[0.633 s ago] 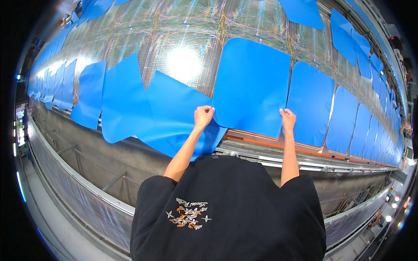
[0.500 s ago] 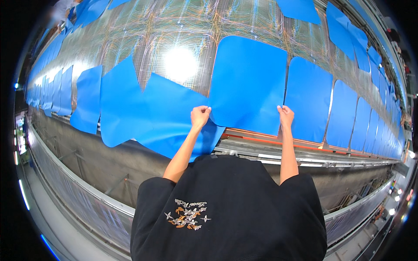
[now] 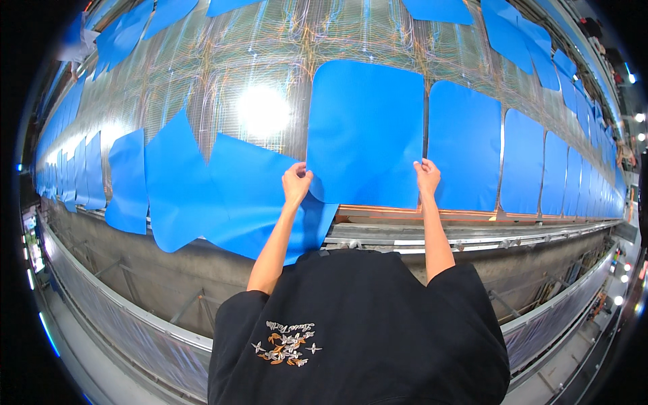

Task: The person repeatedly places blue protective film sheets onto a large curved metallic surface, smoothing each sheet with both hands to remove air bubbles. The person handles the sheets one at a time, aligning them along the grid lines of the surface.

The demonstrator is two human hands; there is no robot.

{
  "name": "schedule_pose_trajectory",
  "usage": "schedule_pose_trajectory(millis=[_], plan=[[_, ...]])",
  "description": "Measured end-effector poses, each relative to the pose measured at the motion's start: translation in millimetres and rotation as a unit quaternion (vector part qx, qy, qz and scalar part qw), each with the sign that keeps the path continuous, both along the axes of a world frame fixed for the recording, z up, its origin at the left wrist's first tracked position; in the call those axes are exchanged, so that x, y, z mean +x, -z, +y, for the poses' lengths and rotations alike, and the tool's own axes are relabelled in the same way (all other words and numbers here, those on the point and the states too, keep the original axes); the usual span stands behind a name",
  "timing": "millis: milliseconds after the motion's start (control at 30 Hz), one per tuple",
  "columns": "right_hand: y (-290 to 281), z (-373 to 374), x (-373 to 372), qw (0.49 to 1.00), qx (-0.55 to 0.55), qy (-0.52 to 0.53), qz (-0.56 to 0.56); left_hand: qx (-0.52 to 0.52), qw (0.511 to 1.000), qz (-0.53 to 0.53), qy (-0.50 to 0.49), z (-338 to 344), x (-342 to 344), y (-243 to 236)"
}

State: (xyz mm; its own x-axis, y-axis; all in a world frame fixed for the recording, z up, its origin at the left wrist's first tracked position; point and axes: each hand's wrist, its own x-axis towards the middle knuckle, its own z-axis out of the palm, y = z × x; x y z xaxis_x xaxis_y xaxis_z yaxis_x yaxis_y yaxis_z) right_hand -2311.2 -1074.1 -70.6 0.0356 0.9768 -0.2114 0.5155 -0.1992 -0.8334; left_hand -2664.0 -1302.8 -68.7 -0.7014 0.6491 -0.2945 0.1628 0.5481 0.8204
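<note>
A flat blue sheet [image 3: 364, 128] with rounded far corners lies on the line-covered table in front of me. At its left edge, near the lower corner, my left hand [image 3: 297, 183] is closed with thumb and fingertips together. My right hand [image 3: 427, 178] pinches the opposite edge, beside the narrow gap to the neighbouring blue sheet [image 3: 466, 145]. Below and left of my left hand, a larger, creased blue piece [image 3: 246, 192] with pointed far corners sags over the near table edge; my left forearm crosses it.
Blue sheets [image 3: 523, 158] continue in a row to the right, and more blue pieces [image 3: 127, 182] lie to the left. Multicoloured lines mark the shiny table surface [image 3: 263, 61]. A metal rail [image 3: 472, 235] runs along the near edge, with a grey trough [image 3: 169, 270] and a long guard [image 3: 128, 310] behind me.
My view has shifted and turned slightly, so the table appears moved left. Both hands stay at the same two edges of the blue sheet, which lies nearly as before.
</note>
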Motion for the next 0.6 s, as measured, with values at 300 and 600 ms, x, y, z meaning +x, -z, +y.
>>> schedule_pose_trajectory(millis=[300, 600], plan=[[-4.8, 71.0, -40.2, 0.997, 0.072, -0.01, -0.038, -0.054, 0.997, 0.054, -0.001, 83.9, -43.3, -12.5], [2.0, 93.8, -51.6, 0.995, 0.094, 0.017, -0.039, -0.028, 0.999, 0.03, 0.008, 79.1, -46.9, -3.1]])
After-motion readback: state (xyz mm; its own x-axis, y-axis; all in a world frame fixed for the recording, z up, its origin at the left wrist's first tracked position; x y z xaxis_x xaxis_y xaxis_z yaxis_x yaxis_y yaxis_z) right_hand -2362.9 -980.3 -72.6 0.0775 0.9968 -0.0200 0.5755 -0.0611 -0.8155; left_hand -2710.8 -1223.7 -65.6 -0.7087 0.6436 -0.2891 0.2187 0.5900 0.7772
